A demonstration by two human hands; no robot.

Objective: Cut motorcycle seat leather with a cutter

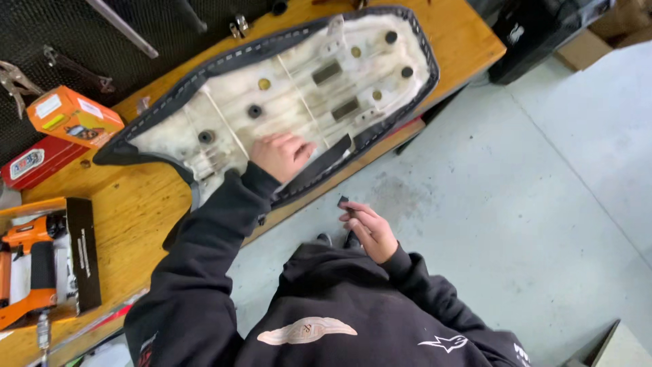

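- Wooden table (146,204), orange-brown and long, running diagonally from lower left to upper right; its near edge borders a wide stretch of bare grey concrete floor (530,204) on the right.
- Upturned motorcycle seat (299,88), with a whitish plastic base pan and black cover stapled round the rim, lies across the middle of the table; its near rim hangs slightly over the table edge.
- Open cardboard tray (83,251), black-walled, at the left end of the table, holds an orange and black staple gun (30,272) lying on its side.
- Orange cardboard box (73,117), closed, sits tilted on a flat red case (34,162) near the seat's narrow end; contents hidden.
- Left hand (280,156) rests on the seat base beside the near rim, fingers curled down against the loose black cover flap (322,163); a full grip on it cannot be told.
- Right hand (369,228) hangs off the table over the floor, pinching a small dark rectangular piece (343,202) at the fingertips.
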